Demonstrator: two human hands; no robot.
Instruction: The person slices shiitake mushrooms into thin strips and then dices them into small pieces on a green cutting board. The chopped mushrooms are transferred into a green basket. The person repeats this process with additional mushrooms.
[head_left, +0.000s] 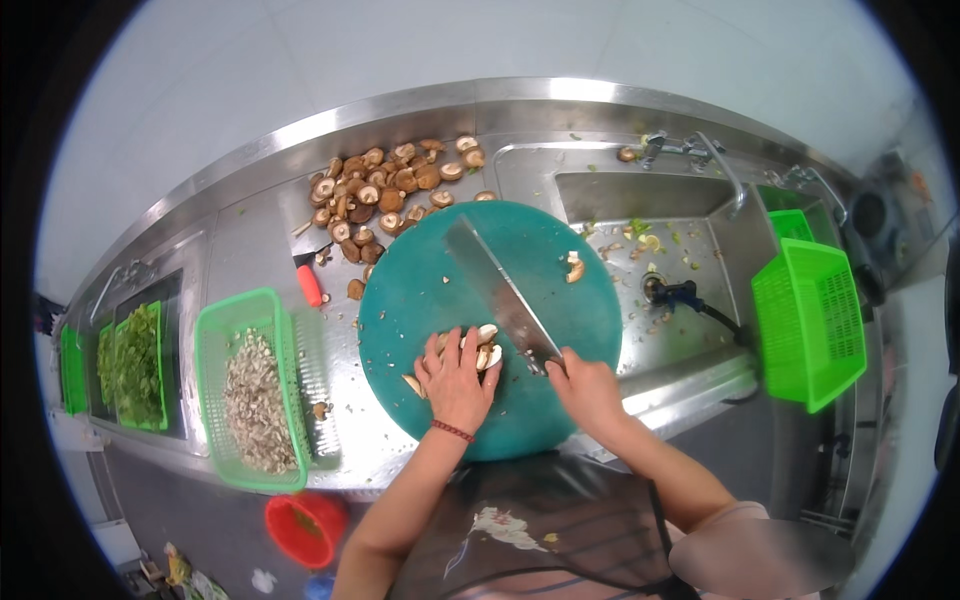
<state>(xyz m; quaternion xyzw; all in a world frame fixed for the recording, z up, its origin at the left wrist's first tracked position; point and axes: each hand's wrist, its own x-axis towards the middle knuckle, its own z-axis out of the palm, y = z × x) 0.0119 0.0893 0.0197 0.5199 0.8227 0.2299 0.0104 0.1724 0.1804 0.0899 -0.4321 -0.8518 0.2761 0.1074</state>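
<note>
On a round green cutting board (420, 277), my left hand (457, 375) presses down with spread fingers on some cut mushroom pieces (487, 354). My right hand (585, 386) grips a cleaver (506, 296) at its handle end; the wide blade slants up and left across the board, with dark bits stuck near its heel. A curved mushroom piece (574, 267) lies at the board's right side. Whole brown mushrooms (390, 199) are heaped behind the board. Left of it, a green plastic basket (281, 322) holds chopped pale mushroom pieces (259, 405).
A second cleaver with a red handle (308, 285) lies left of the heap. Right of the board is a steel sink (637, 195) with scraps and a faucet (724, 169). Green baskets (814, 322) stand beyond it. Leafy greens (140, 367) fill baskets far left; a red bucket (304, 529) stands below.
</note>
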